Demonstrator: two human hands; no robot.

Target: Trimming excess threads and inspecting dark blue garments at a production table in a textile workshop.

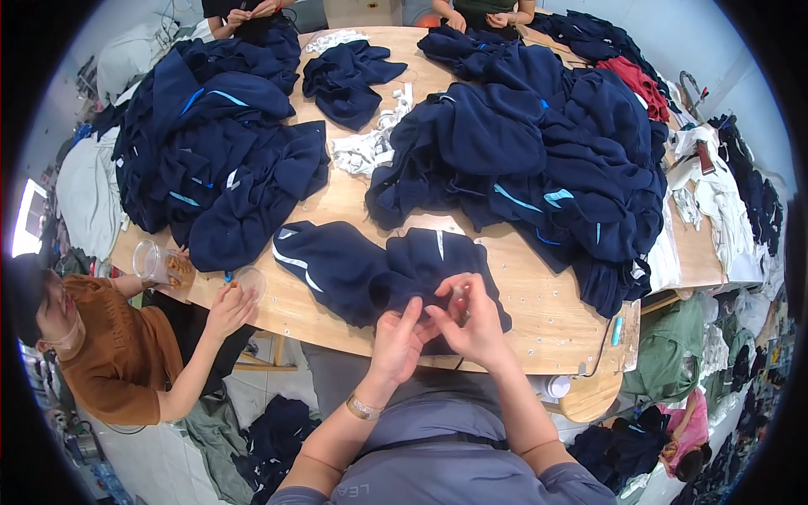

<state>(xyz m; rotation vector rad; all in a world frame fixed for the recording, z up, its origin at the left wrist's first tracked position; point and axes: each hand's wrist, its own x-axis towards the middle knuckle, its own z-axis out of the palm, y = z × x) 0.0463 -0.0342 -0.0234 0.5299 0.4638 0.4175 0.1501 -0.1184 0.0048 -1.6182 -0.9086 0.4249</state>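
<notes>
On the near edge of the wooden table lies a navy garment (337, 261) with white curved stripes. My left hand (396, 343) is over its near side, thumb raised and fingers curled at a fold of the navy cloth. Close beside it, my right hand (471, 324) has its fingers bent inward, thumb toward the left hand. Something small and pale shows between the right fingers, too small to name. The two hands' fingertips nearly meet, so part of the cloth under them is hidden.
Large heaps of navy garments (539, 143) (219, 109) cover the table's far side. White strips (370, 147) lie between them. At left a seated person (118, 345) holds a clear tub (151, 263). A teal marker (617, 331) lies at the right edge. Two people work opposite.
</notes>
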